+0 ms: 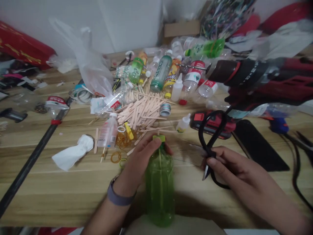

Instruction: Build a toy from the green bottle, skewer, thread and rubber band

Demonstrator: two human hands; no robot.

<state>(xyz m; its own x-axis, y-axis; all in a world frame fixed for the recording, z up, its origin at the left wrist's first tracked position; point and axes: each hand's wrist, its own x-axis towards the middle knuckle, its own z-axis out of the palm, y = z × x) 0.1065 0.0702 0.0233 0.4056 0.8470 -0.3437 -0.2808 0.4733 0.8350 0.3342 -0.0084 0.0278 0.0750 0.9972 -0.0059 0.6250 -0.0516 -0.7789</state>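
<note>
A green plastic bottle [160, 189] lies at the table's front edge, its capped end pointing away from me. My left hand [144, 151] is closed round its neck, thumb on the yellow-green cap [158, 139]. A thin stick [160, 163] shows along the bottle's middle; I cannot tell if it is inside. To the right, my right hand [227, 166] grips black-handled scissors [210, 143] near their pivot, with the loops up and down and a blade tip showing below the fingers. The scissors are apart from the bottle.
A red and black power drill [264, 78] stands at the right, its bit pointing left. Beside it lies a black phone [260, 145]. Wooden craft sticks [140, 109] are heaped mid-table before several bottles. Rubber bands [116, 157] and a crumpled tissue [73, 152] lie left.
</note>
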